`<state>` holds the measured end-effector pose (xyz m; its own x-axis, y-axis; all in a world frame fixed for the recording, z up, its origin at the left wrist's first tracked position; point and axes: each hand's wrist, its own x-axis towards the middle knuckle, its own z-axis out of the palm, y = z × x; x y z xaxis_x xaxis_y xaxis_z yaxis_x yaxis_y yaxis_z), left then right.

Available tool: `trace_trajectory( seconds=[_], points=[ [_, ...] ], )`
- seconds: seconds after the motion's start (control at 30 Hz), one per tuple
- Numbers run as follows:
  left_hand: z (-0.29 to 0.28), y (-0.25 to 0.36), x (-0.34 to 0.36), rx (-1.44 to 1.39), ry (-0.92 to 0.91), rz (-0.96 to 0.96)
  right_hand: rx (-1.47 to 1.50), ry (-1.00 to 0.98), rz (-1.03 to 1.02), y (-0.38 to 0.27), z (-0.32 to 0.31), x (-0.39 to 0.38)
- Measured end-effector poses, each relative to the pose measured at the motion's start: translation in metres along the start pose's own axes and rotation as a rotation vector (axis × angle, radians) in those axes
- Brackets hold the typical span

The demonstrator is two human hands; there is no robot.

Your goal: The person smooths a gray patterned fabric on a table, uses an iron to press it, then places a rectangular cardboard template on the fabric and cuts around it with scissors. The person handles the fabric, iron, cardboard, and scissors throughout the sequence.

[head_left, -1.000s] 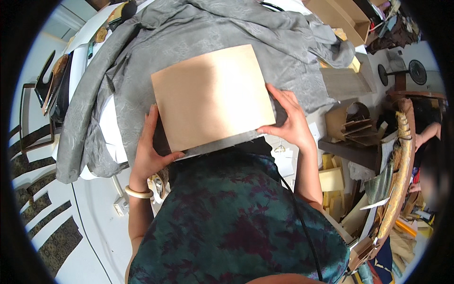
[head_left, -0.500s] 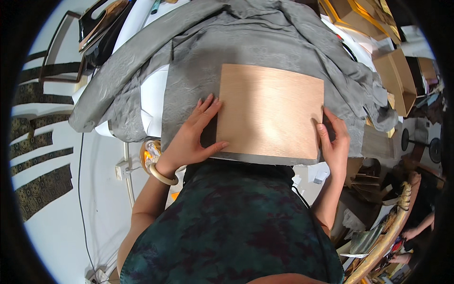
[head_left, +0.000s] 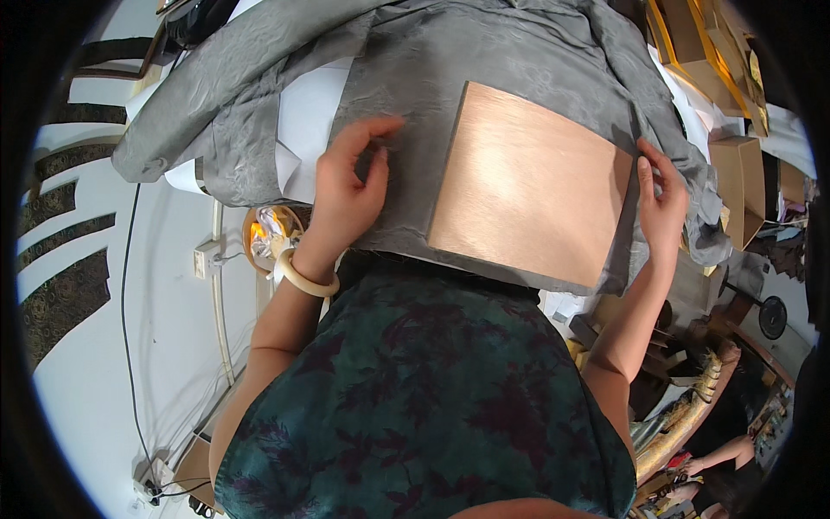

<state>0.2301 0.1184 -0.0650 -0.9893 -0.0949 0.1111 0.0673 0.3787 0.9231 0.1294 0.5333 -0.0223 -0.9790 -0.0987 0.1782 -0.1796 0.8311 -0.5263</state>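
Note:
A flat, pale brown wooden board (head_left: 536,186) lies on grey crinkled fabric (head_left: 415,78), turned at a slant near the fabric's front edge. To its left my left hand (head_left: 353,186) hovers over the fabric, slightly blurred, its thumb and fingers apart and nothing in them. The board's left edge is well clear of those fingers. My right hand (head_left: 664,203) is just beyond the board's right edge, fingertips at a fold of the fabric and fingers loosely apart. Whether they touch the cloth is hard to tell.
White paper (head_left: 311,112) shows beneath the fabric on the left. A round bin (head_left: 264,242) stands below the table there. Cardboard boxes (head_left: 737,186) crowd the right side. Farther down on the right, another person's arm (head_left: 726,454) is visible.
My left hand has come off the board's left edge and lifted away. My right hand has shifted outward from its right edge. In the picture, the board now sits farther right and more slanted.

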Motion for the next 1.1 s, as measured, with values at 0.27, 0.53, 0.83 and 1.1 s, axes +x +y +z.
trace_trajectory(
  seconds=[0.27,0.53,0.83,1.1],
  points=[
    [0.007,0.021,-0.017,0.116,-0.426,0.22,0.397,0.209,0.274,0.025,0.046,-0.069],
    [0.013,0.015,-0.02,0.235,-0.493,0.251,0.236,0.239,0.273,0.015,0.047,-0.069],
    [0.018,0.022,-0.018,0.311,-0.516,0.207,-0.198,0.312,0.025,0.111,-0.045,0.102],
    [0.02,0.026,-0.02,0.316,-0.516,0.171,-0.16,-0.477,0.02,0.157,-0.059,0.172]
  ],
)
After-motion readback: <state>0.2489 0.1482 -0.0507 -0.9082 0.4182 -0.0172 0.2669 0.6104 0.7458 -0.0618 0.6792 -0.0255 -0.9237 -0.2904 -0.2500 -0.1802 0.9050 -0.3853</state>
